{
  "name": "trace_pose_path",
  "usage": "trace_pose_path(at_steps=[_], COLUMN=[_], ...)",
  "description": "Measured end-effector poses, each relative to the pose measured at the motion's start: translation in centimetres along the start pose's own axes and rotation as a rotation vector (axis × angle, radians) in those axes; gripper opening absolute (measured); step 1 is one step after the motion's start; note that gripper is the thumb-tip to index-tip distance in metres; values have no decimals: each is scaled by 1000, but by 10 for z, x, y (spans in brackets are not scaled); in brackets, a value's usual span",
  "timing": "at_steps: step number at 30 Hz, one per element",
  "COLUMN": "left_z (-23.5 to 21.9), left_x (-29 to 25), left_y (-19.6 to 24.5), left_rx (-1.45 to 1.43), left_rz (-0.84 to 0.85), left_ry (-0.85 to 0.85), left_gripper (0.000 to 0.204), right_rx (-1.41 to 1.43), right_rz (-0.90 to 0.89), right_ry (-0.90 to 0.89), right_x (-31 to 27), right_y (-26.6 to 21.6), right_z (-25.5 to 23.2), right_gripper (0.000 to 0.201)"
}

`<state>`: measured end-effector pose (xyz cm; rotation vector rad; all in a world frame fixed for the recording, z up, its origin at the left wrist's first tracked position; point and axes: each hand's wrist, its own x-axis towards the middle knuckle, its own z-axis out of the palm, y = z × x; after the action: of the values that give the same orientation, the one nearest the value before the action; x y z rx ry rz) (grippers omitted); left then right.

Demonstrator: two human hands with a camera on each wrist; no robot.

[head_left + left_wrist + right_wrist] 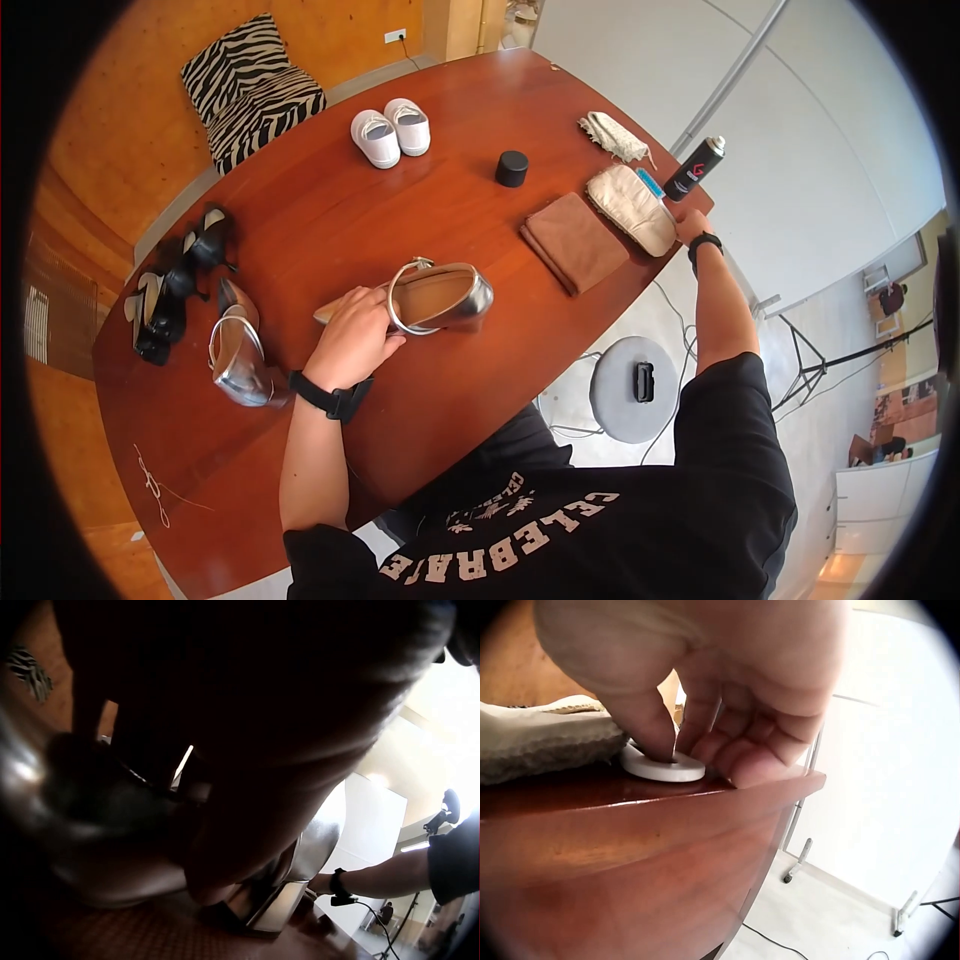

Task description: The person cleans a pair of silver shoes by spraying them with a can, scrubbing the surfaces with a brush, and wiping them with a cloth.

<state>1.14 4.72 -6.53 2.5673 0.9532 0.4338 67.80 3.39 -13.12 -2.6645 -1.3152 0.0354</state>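
Observation:
My left hand point(350, 335) grips a silver strap shoe point(472, 305) round its front part, the heel end facing right; in the left wrist view the hand is dark and its block heel point(276, 907) shows below. At the table's right edge my right hand point(691, 226) pinches the handle of a brush with blue bristles point(650, 184). Close up, the white handle end point(664, 769) lies low over the tabletop between thumb and fingers. A cream cloth pad point(630, 208) lies right beside the brush. The matching silver shoe point(240, 365) rests on its side left of my left hand.
Folded brown cloth point(572, 243), a black round container point(512, 169) and white shoes point(390, 134) occupy the table point(430, 210). Black heeled shoes point(170, 290) line its left side. A black spray can point(695, 168) stands near my right hand, with a cream crumpled cloth point(613, 137) behind.

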Motion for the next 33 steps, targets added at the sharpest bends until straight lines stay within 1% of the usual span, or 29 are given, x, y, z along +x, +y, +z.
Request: trace_pose_path(at_steps=[3,4,7,8,11,14,17,20,23,26,29,32,33], left_z=[0,1,7,8,9,7,9,8,9,9,11,10,10], left_x=[0,0,0,0,0,0,-1,0,0,0,-1,-1,-1], left_y=[-1,-3,-10,-12,-15,-11,-12,-11,-10,-10,-12,-12,-12], left_rx=[-7,-5,5,8,19,33,30,29,2,-2,8,9,11], left_rz=[1,5,8,10,-1,-10,16,32,17,1,16,17,15], left_ry=[6,4,10,10,-38,-43,13,16,31,24,27,25,19], left_gripper=[24,23,20,20,36,35,18,19,19,19,19,19,19], right_rx=[-65,-33,43,17,71,186,212,185,154,19,41,88,68], right_rz=[-5,-66,-17,-43,-62,-12,34,-103,11,-22,-71,-18,-38], right_ry=[-18,100,229,180,229,218,186,339,255,170,-36,-101,-90], right_x=[2,6,7,10,14,11,-6,1,-4,-11,-7,-4,-2], right_y=[-4,5,4,5,5,1,-13,2,-2,-8,-10,-13,-14], right_z=[-7,0,-3,-5,-7,-6,-17,5,14,10,2,-1,0], right_gripper=[26,29,49,60,58,56,49,40,42,48,44,44,43])
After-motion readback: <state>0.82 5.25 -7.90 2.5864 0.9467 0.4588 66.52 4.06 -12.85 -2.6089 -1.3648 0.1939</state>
